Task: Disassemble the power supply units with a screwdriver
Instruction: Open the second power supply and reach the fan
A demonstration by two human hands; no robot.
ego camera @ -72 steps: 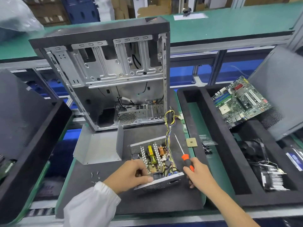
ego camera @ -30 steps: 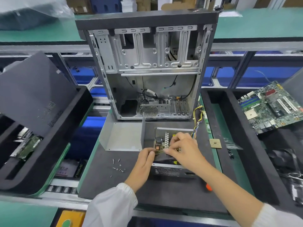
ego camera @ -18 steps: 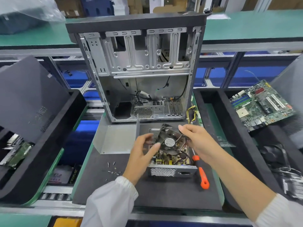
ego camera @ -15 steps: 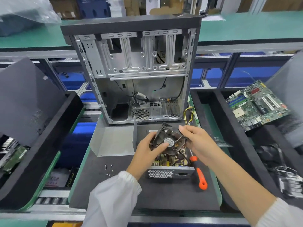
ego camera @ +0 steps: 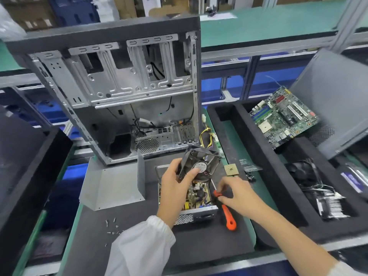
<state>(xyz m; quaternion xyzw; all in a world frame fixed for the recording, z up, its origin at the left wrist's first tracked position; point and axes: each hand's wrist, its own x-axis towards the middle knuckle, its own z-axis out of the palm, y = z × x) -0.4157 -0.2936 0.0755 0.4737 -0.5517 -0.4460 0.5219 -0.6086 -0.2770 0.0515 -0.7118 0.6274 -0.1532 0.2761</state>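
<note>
An opened power supply unit (ego camera: 196, 213) sits on the black mat, its circuit board exposed. My left hand (ego camera: 175, 184) grips a black cooling fan (ego camera: 201, 163) lifted above the unit, thumb on the hub label. My right hand (ego camera: 237, 193) pinches the orange-and-black screwdriver (ego camera: 228, 217) at the upper end of its handle, just right of the unit; the orange butt rests on the mat. The unit's grey metal cover (ego camera: 111, 186) lies to the left. Yellow and black wires (ego camera: 207, 138) trail toward the back.
An empty computer case (ego camera: 123, 90) stands upright behind the unit. Several loose screws (ego camera: 112, 226) lie on the mat at front left. A CPU chip (ego camera: 231, 169) lies right of the fan. Black foam trays at right hold a motherboard (ego camera: 282, 118) and a heatsink (ego camera: 330, 204).
My right hand let go of the fan and dropped to the screwdriver's handle. My left hand now holds the fan alone, lifted a little higher over the unit.
</note>
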